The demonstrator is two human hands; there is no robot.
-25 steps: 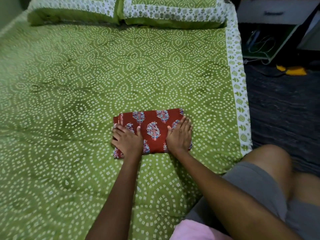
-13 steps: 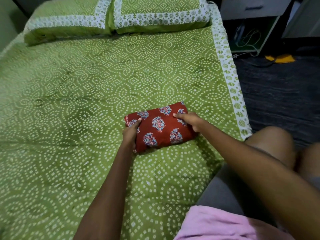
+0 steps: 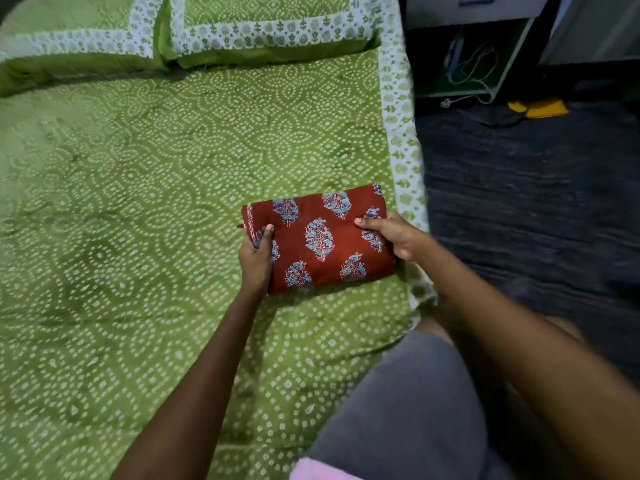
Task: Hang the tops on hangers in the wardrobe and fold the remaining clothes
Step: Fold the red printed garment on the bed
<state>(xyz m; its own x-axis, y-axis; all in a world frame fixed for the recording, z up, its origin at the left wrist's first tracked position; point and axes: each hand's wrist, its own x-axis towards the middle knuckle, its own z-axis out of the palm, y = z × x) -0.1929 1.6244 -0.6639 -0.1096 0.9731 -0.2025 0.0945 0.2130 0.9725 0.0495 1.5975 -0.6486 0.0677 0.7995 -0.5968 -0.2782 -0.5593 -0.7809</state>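
A folded red garment [image 3: 322,237] with blue flower prints is held as a compact bundle just above the green bedspread [image 3: 156,202], close to the bed's right edge. My left hand [image 3: 256,258] grips its left end, thumb on top and fingers underneath. My right hand [image 3: 391,233] grips its right end the same way. The wardrobe and hangers are out of view.
Two green pillows [image 3: 263,32] lie at the head of the bed. A dark floor [image 3: 536,202] runs along the right side, with a low shelf holding cables [image 3: 474,60] and a yellow object [image 3: 538,107]. Pink cloth [image 3: 318,471] shows at the bottom edge.
Both hands went from pressing flat on the folded garment to gripping its ends. The bundle has been lifted and carried toward the bed's right edge.
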